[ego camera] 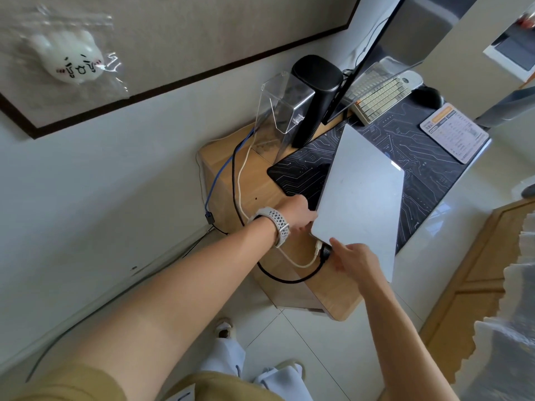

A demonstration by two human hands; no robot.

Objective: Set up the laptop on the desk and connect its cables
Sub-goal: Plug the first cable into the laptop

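Wooden desk (231, 169) in a white-walled corner, circuit-print mat (419, 169) across it. Your closed silver laptop (362, 192) lies on the mat, long axis running away toward the keyboard (379, 95). Your left hand (298, 215) presses its near-left edge, fingertips hidden underneath. Your right hand (353, 259) pinches the black plug (326, 251) at the near corner; the port is out of sight.

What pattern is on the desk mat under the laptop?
Black desk mat with thin white circuit-board lines, clearest in the head view.
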